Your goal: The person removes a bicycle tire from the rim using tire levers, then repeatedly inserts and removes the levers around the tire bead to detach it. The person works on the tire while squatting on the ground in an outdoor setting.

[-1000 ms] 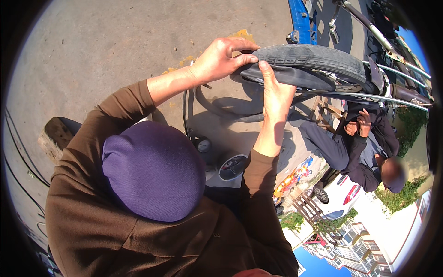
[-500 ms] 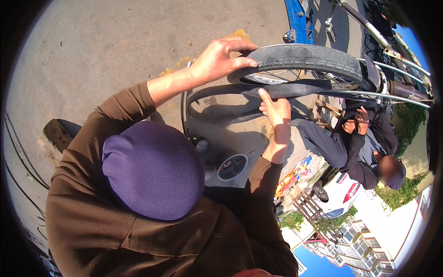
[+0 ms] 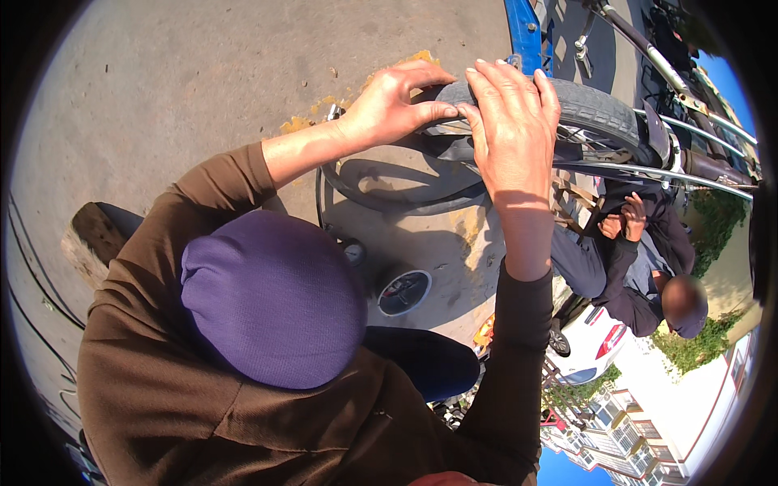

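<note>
The grey-black bicycle tire (image 3: 600, 105) is on a wheel held in an upturned-looking frame. My left hand (image 3: 393, 101) grips it at its left end, thumb along the near side. Beside it, my right hand (image 3: 515, 130) lies over the tire with long fingers across the tread and thumb at the side, close to my left thumb. A black inner tube (image 3: 389, 206) hangs in a loop below the wheel, partly hidden by my right hand. A purple knitted cap (image 3: 271, 300) fills the lower middle, between my brown-sleeved arms.
Another person (image 3: 632, 259) sits at the right, hands raised. A blue metal stand (image 3: 527, 32) rises behind the wheel. Below lie a gauge (image 3: 353, 253) and a round metal container (image 3: 403, 290). A wooden block (image 3: 97, 243) is at left; a white car (image 3: 592, 348) stands beyond the person.
My right hand has left the hanging tube and moved up onto the tire beside my left hand. My left hand stays in place. A dark leg now shows more at lower middle.
</note>
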Available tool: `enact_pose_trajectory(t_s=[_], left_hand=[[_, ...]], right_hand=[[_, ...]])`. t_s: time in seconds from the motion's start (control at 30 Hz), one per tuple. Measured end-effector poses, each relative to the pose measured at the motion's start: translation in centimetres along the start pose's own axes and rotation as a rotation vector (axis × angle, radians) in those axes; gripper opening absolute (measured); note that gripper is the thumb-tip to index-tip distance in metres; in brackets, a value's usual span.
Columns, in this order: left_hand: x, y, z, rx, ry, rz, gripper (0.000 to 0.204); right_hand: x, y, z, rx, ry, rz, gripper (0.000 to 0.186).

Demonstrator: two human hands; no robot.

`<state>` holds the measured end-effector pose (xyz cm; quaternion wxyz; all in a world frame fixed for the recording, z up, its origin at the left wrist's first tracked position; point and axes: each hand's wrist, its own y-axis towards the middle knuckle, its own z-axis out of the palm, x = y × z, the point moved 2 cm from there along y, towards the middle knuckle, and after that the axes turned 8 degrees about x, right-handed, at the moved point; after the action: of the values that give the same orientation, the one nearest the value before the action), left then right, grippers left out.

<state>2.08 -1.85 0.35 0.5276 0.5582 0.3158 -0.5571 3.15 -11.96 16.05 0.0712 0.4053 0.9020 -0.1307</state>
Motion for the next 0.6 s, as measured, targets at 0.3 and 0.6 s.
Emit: enact_pose_trajectory(t_s=[0.3,0.6], left_hand=[[0.0,0.3,0.3,-0.068,0.075,0.100,0.035],[0.6,0.5,0.3,-0.065,0.040,0.080,0.031]], right_hand=[[-0.4,0.9,-0.5,0.118,-0.053,0.014,0.035],[-0.1,1.2,1.0,0.080,-0.055,0.039,0.029]])
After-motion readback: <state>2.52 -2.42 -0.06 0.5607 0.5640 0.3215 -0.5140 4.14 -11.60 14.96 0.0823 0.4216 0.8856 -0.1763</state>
